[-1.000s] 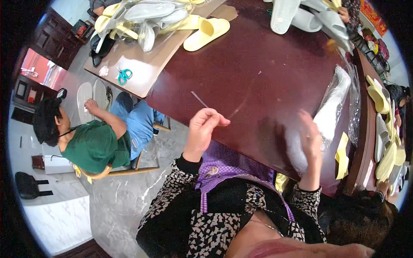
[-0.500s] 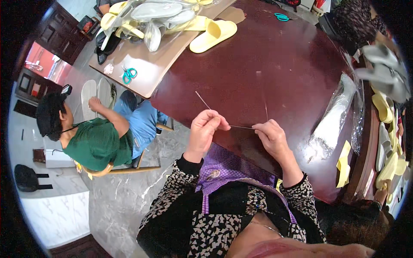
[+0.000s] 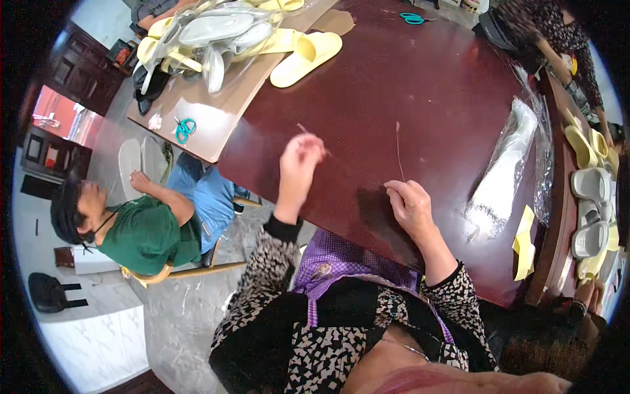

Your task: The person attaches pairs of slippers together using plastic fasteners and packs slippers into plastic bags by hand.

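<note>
My left hand [image 3: 301, 167] is raised over the dark red table [image 3: 357, 111], smeared by motion, with thumb and fingers drawn together. A short, pale end of a thin strand [image 3: 301, 127] sticks up beyond those fingers. To the right, my right hand [image 3: 411, 202] pinches another thin, stiff-looking strand [image 3: 398, 148], which rises from the fingertips away from me. Whether the strands are wire or cord I cannot tell. The hands are apart, and no strand shows between them.
Clear plastic bags [image 3: 508, 167] and a yellow strip [image 3: 524, 246] lie to the right. Yellow slippers [image 3: 307, 59], bagged grey slippers [image 3: 216, 29] and teal scissors [image 3: 185, 130] are at far left. A person in green [image 3: 154, 230] sits left, touching grey slippers. More slippers [image 3: 590, 187] stand right.
The hands have moved apart: my left hand went up and leftward, and the strand stretched between them no longer shows. At far right, the grey slippers held up by another person are no longer raised.
</note>
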The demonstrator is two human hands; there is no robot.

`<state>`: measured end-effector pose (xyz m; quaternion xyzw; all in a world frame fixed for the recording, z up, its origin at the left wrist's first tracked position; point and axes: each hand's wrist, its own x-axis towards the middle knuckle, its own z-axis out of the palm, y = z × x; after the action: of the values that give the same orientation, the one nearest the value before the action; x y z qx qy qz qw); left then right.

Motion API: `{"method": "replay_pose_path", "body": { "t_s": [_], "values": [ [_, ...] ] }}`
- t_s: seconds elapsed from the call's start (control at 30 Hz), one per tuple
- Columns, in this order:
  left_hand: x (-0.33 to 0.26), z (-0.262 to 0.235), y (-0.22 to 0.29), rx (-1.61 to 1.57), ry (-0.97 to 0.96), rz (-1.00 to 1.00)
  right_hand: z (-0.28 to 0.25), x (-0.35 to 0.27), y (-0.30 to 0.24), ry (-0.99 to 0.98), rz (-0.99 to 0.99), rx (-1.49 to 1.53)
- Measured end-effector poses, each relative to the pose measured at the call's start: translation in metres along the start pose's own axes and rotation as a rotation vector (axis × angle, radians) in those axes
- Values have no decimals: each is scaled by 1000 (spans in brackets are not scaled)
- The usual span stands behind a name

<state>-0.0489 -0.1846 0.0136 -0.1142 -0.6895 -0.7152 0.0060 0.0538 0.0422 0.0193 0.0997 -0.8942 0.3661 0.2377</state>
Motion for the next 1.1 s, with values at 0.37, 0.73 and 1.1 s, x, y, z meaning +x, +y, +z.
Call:
{"method": "replay_pose_path", "body": {
  "t_s": [0.37,0.73,1.1],
  "values": [
    [228,-31,-81,1317,48,187,-17,9,46,104,42,-15],
    [280,-92,-105,1262,-223,4,-19,-2,13,96,77,69],
    [226,-27,-49,1279,-153,-18,-41,16,33,267,265,220]
  ]
}}
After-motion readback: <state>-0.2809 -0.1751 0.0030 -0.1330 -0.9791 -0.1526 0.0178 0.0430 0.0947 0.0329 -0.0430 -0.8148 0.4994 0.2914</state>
